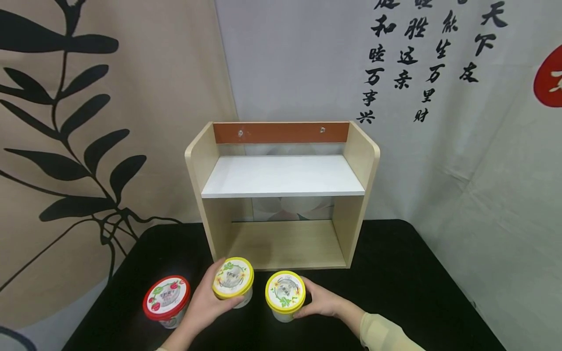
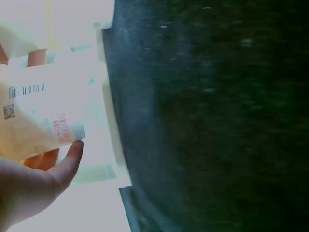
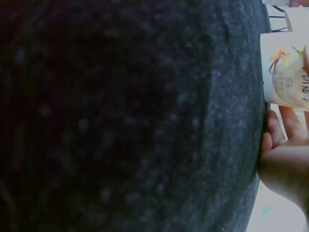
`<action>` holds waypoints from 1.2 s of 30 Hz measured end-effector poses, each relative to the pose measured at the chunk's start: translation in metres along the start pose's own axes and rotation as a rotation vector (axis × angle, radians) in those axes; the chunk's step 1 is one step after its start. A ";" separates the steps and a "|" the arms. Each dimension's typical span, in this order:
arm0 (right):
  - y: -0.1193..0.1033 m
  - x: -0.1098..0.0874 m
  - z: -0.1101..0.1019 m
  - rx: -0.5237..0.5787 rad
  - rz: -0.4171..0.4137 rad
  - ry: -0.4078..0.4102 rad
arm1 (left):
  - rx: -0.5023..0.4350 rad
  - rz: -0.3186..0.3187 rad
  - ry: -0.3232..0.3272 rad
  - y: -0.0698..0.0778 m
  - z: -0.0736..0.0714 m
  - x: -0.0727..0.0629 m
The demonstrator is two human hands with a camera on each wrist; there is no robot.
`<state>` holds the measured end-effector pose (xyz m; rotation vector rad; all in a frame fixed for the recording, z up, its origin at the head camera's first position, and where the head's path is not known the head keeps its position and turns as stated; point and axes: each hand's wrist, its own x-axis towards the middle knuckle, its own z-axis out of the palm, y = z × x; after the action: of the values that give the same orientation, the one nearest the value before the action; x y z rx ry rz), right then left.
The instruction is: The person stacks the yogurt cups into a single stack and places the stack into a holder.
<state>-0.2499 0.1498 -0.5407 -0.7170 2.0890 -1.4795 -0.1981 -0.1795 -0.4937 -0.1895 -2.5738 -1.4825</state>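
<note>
In the head view my left hand (image 1: pixel 205 301) grips a small white tub with a yellow lid (image 1: pixel 233 278), thumb on the near side and fingers round the far side. The left wrist view shows a barcode and red print on this tub (image 2: pixel 38 108), with my thumb against its edge. My right hand (image 1: pixel 324 300) holds a second yellow-lidded tub (image 1: pixel 285 295) from its right side. Its flower-printed wall (image 3: pixel 286 72) shows in the right wrist view, above the curled fingers. Left of my left hand stands a tub with a red lid (image 1: pixel 167 298).
A two-level wooden shelf unit (image 1: pixel 287 246) with a white upper board (image 1: pixel 283 176) stands behind the tubs on the black table (image 1: pixel 408 282). Behind it hangs a cloth backdrop (image 1: pixel 303 63) with dark lettering and a printed plant.
</note>
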 end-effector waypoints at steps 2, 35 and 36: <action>0.000 0.000 0.000 0.002 -0.001 0.001 | 0.007 0.024 0.004 0.004 -0.001 0.002; 0.001 0.001 0.000 0.044 0.004 -0.013 | -0.137 0.144 -0.084 0.071 0.022 0.021; 0.002 0.000 0.000 0.043 0.004 -0.013 | -0.143 0.142 -0.087 0.072 0.024 0.021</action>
<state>-0.2506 0.1502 -0.5421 -0.7036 2.0418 -1.5084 -0.2065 -0.1220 -0.4402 -0.4541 -2.4606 -1.6388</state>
